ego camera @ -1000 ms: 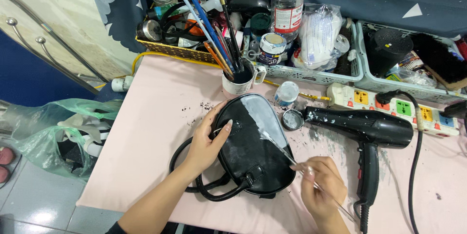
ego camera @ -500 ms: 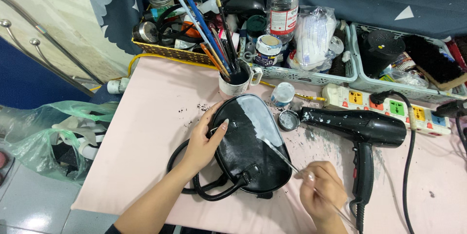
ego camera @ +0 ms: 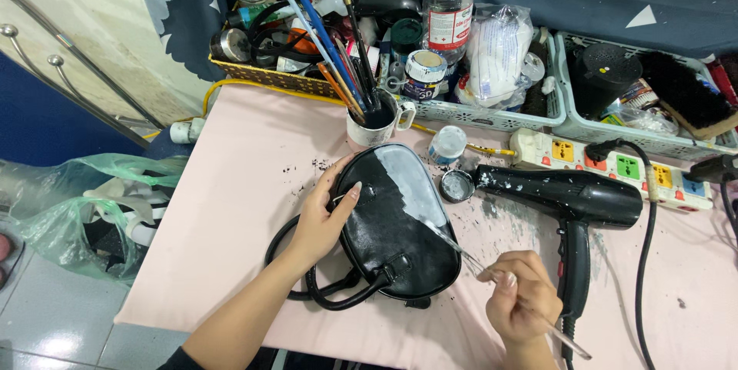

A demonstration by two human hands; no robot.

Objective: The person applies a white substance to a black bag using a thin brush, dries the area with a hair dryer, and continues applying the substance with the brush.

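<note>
Barely moved since half a second ago: right hand (ego camera: 516,298) with the thin clear-handled brush (ego camera: 492,276) shifted slightly, bristles on the white-painted patch of the glossy black rounded leather handbag (ego camera: 396,220). Grip pinched round the brush. Left hand (ego camera: 321,212) lies flat, fingers spread, pressing the bag's left side on the pink table (ego camera: 231,209). White ceramic mug (ego camera: 374,126) packed with brushes and pencils. Pale plastic basket (ego camera: 492,116) holds jars, a bottle, a bag; contents hard to separate. Black hair dryer (ego camera: 573,201), paint-speckled, lies right of the bag.
</note>
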